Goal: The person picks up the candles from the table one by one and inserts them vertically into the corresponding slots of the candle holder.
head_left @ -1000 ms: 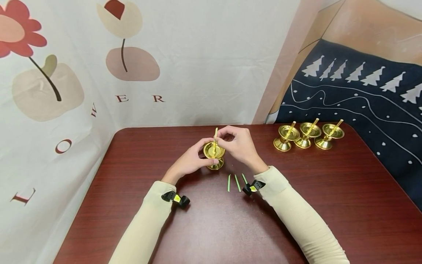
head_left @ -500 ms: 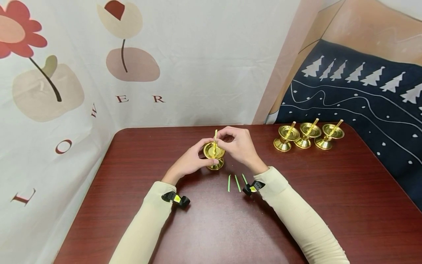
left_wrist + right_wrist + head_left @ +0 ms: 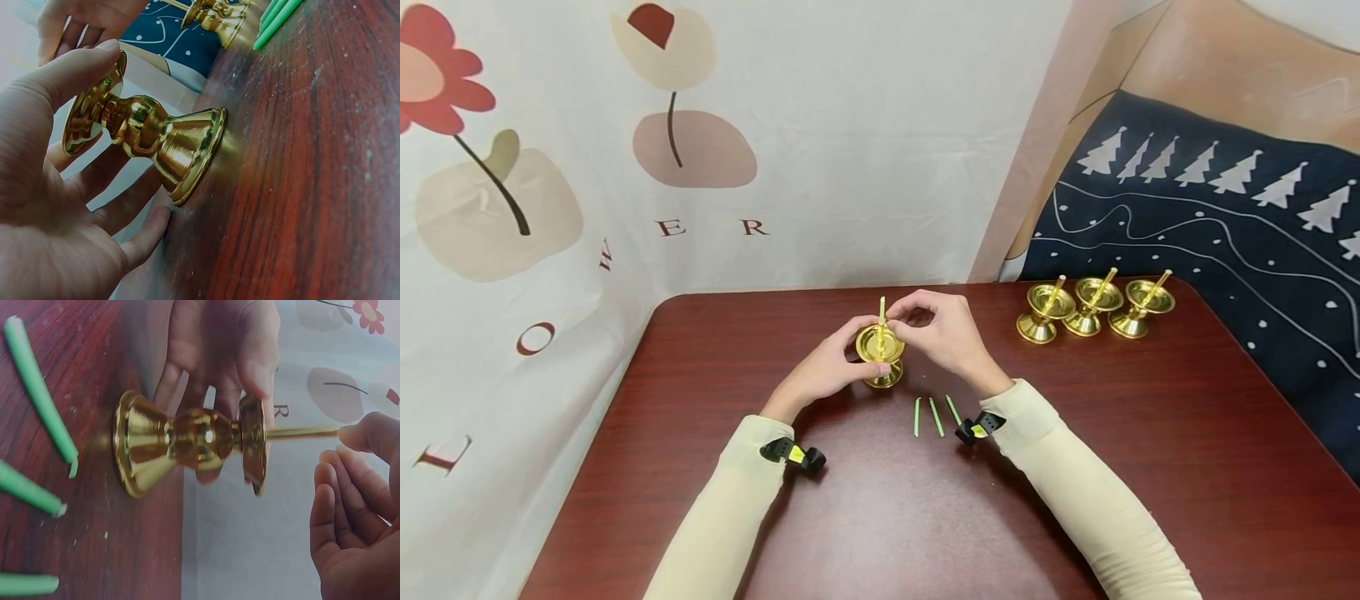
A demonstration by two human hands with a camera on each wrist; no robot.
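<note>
A gold metal candlestick (image 3: 880, 343) stands on the table in front of me. My left hand (image 3: 820, 362) holds it from the left. In the left wrist view the thumb lies at the dish's rim, with the other fingers behind the stem. A thin upright stick, which looks like a pale green candle (image 3: 882, 310), rises from the dish's central tube (image 3: 300, 432). My right hand (image 3: 947, 337) pinches at the tube's upper end with thumb and fingertips, and the thumb hides that spot in the right wrist view. Three thin green candles (image 3: 936, 417) lie near my right wrist.
Three more gold candlesticks (image 3: 1045, 312), each with an upright tube, stand in a row at the table's back right. The dark red wooden table (image 3: 865, 517) meets a printed cloth backdrop (image 3: 850, 167) behind its far edge.
The stick's top has sunk slightly toward the dish, and my right fingertips have come down a little with it. My left hand keeps its hold. The head view has shifted slightly.
</note>
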